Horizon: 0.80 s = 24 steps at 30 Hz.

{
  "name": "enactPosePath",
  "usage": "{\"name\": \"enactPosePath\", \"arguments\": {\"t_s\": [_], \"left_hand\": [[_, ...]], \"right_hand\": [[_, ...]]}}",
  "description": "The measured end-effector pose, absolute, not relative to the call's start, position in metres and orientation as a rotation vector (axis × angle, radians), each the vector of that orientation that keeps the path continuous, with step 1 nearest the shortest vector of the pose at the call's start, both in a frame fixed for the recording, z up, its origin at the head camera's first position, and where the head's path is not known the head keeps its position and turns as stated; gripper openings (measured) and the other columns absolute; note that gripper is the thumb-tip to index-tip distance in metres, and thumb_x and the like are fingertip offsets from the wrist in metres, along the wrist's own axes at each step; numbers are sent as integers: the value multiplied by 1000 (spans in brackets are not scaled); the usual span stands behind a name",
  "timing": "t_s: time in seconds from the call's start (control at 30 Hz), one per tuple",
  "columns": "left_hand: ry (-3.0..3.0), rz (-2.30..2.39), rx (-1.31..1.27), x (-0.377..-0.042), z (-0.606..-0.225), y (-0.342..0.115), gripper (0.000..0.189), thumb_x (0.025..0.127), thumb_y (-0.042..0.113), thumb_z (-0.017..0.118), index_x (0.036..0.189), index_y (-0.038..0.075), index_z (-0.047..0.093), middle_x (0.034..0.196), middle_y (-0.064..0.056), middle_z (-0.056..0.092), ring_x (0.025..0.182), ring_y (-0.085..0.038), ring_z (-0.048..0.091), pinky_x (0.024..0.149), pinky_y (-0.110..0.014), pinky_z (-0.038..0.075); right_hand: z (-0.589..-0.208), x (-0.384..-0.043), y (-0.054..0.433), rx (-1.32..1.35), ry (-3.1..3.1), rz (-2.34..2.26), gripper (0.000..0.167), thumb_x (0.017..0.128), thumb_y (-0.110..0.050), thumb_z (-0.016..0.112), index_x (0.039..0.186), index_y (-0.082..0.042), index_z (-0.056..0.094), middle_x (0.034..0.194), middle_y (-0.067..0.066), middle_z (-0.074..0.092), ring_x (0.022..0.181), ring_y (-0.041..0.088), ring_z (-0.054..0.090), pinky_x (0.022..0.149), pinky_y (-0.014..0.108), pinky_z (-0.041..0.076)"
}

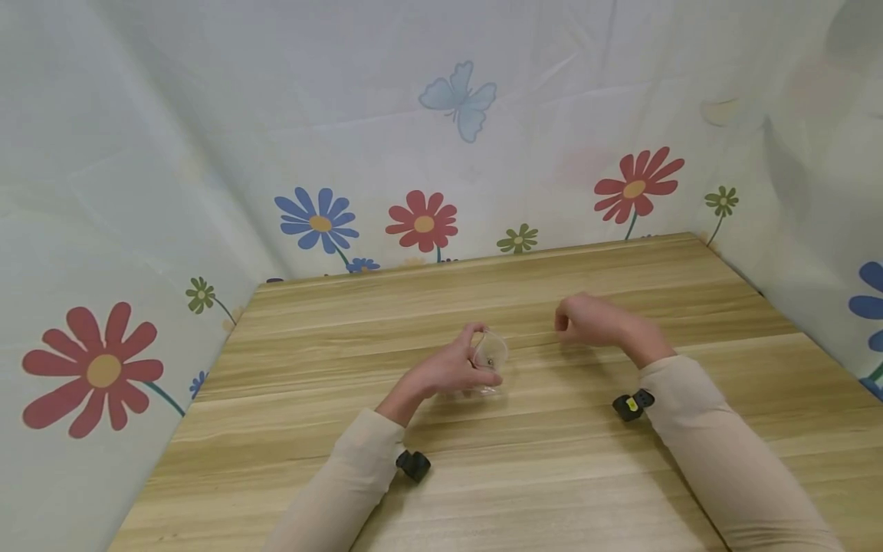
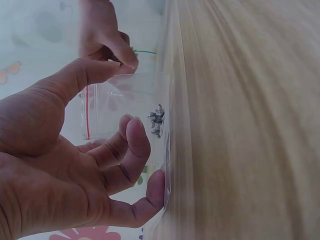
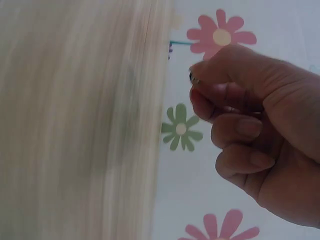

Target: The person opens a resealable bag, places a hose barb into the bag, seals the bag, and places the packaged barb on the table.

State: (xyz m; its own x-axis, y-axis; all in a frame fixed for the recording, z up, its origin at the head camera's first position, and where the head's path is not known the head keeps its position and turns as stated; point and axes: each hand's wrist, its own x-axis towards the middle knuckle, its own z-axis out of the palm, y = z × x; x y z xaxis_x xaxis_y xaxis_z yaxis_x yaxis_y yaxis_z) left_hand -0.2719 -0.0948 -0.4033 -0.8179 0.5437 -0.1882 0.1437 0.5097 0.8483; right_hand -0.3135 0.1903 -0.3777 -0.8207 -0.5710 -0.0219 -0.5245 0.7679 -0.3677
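Observation:
My left hand (image 1: 448, 369) holds a clear plastic zip bag (image 1: 494, 345) low over the table, left of centre. Its thumb and fingers curl round the bag's sides in the left wrist view, where a red zip line runs along the mouth of the bag (image 2: 112, 117). A small clump of silvery metal pieces (image 2: 157, 121) lies at the bottom inside. Off to the right, my right hand (image 1: 595, 318) is raised above the tabletop. Between thumb and forefinger it pinches a tiny dark, shiny metal piece (image 3: 194, 78), mostly hidden by the fingertips; the other fingers are curled in.
The wood-grain table (image 1: 524, 475) spreads under both arms. Behind it and at the sides hangs a pale sheet (image 1: 345, 100) printed with flowers and a butterfly. A small black camera (image 1: 414, 465) sits on the left wrist, another camera (image 1: 629, 406) on the right.

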Motion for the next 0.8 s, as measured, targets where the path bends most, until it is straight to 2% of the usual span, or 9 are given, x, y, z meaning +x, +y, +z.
{"name": "enactPosePath", "arguments": {"t_s": [0.13,0.43,0.57,0.8], "left_hand": [[2316,1251,557,-272,-403,-95,94,84,22,81,152,12,17,89,-6,65,70,-17,58,63,-30,46],[2310,1253,560,-272,-404,-95,94,85,21,81,153,12,16,87,-6,66,67,-16,57,61,-29,45],[2305,1256,558,-272,-404,-95,94,85,21,80,153,12,16,88,-6,66,68,-16,57,62,-29,45],[2304,1251,547,-272,-403,-95,95,85,23,80,154,13,15,92,-8,66,71,-18,58,64,-29,45]], "right_hand": [[-374,-307,174,-951,2790,-587,6,87,-7,67,82,-9,68,80,-1,61,69,14,52,66,33,46],[-369,-295,150,-1102,2748,-617,7,88,-6,69,82,-9,69,83,-1,62,75,15,56,73,34,49],[-368,-292,143,-1199,2754,-629,7,86,-5,68,80,-8,69,82,-2,61,75,17,58,71,33,49],[-367,-287,135,-1288,2766,-650,6,86,-6,70,81,-8,69,83,0,61,72,13,54,67,30,47]]}}
